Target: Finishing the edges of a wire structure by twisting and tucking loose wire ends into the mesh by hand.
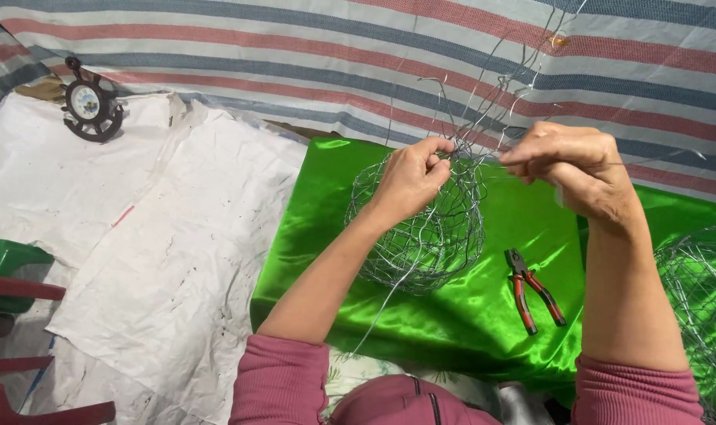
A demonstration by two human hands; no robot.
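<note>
Head view, near to far: pink sleeves (283, 382) cover both upper forearms at the frame bottom, w/ a pink garment edge between them. Both bare forearms rise over a green satin cloth (311, 236) spread on the work surface. Below the right hand and slightly toward the left hand, red-handled pliers (533, 290) lie flat on the cloth, handles toward the person, untouched. Left hand (409, 179) is closed, thumb and fingers pinched on wire at the top rim of a rounded wire mesh ball (425, 236); the ball sits just under that hand, resting on the cloth approx. at its middle. Right hand (574, 169) is level w/ the left hand, just beside the ball's top; fingers drawn together, clamped on a thin wire strand (673, 160) that runs outward past the hand. Outboard of and below the right forearm, a second wire mesh form (700, 291) shows in part at the frame edge. Loose wire ends (492, 86) stand up above and between the two hands. Outboard of the left forearm lie white plastic sheets (138, 236), w/ green and red chair parts (12, 275) at the near edge. Beyond both hands hangs a striped tarp (295, 47); far beyond the left hand, a small wheel-shaped clock (90, 109) rests on the sheets.
</note>
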